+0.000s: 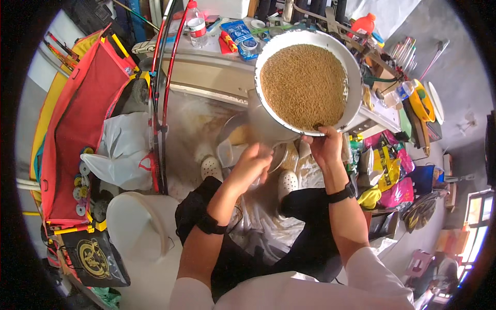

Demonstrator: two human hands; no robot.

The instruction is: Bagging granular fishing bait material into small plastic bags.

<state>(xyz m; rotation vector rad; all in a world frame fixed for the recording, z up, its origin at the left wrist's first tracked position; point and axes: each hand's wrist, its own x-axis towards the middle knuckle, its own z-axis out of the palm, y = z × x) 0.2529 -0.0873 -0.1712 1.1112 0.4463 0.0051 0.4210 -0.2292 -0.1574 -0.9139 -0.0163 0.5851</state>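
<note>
A white enamel basin (353, 77) with a chipped dark rim is full of small brown grains (304, 85). My right hand (326, 148) grips its near rim, thumb over the edge. Lower and to the left is my left hand (253, 168), apart from the basin; motion smears its fingers, so whether they hold anything is unclear. Just beyond it, a clear plastic container (225, 154) rests at a metal bowl (227, 126) on the floor. The basin and my left hand partly cover that bowl.
A lidded white bucket (135, 227) stands at my left, near a white plastic bag (121, 150) and a red folding wagon (77, 124). Red rods (166, 98) rise beside them. Ahead is a cluttered table (206, 77) with a bottle (196, 25). Colourful bags (387, 170) lie right.
</note>
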